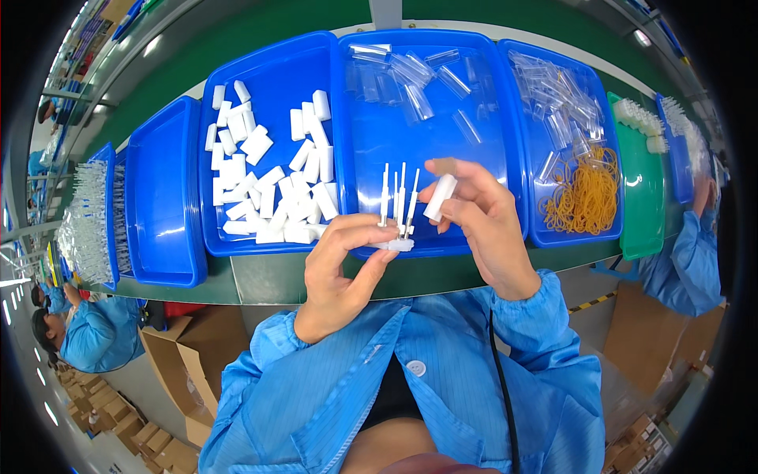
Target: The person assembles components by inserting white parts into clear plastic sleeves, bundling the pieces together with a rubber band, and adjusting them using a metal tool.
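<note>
My left hand (pixel 338 272) pinches a small white plastic base (pixel 400 246) between thumb and fingers. Several thin white rods with metallic lower parts stand up from that base. Close to its right, my right hand (pixel 496 229) grips a short white block (pixel 440 197) between thumb and fingers, tilted and apart from the rods. Both hands are over the near edge of the middle blue tray (pixel 430 146), where loose clear plastic tubes (pixel 410 75) lie toward the far side. More white blocks (pixel 257 146) are scattered through the blue tray at left.
A blue tray (pixel 517 213) at right holds clear tubes and a heap of yellow rubber bands (pixel 586 193). Beyond it, a green tray (pixel 641 209) carries white parts. Another blue tray (pixel 162 189) stands far left, near bristly white pieces (pixel 88 217). Co-workers in blue sit at both sides.
</note>
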The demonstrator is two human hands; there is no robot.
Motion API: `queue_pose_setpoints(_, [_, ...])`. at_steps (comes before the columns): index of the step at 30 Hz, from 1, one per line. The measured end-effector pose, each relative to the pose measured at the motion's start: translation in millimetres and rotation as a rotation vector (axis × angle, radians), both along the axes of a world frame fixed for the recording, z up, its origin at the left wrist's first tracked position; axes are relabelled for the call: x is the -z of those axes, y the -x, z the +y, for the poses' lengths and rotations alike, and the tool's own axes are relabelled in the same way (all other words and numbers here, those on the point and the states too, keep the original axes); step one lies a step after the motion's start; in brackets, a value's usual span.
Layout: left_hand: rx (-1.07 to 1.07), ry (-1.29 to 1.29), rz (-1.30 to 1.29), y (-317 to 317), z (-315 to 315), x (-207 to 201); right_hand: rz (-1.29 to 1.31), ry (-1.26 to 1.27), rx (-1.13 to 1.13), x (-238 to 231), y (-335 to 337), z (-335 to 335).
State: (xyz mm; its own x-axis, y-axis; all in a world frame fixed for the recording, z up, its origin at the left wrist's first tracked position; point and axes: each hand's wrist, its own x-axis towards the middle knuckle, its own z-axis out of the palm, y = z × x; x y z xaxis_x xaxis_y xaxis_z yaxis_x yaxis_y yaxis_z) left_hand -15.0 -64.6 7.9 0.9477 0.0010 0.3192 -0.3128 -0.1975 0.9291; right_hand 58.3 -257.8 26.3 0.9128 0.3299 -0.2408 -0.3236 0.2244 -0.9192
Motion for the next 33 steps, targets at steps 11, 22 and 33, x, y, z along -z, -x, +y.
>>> queue_pose_setpoints(11, [0.191,0.169,0.066,5.7,5.8,4.3,-0.019,-0.024,0.137,7.2,-6.2,3.8])
queue_pose_setpoints(22, [0.127,0.371,0.107,6.2,10.9,16.2,-0.048,-0.037,0.102,2.7,-1.3,14.4])
queue_pose_setpoints(33, [0.097,0.462,0.123,9.8,18.1,21.4,-0.239,0.039,0.147,1.0,1.6,22.8])
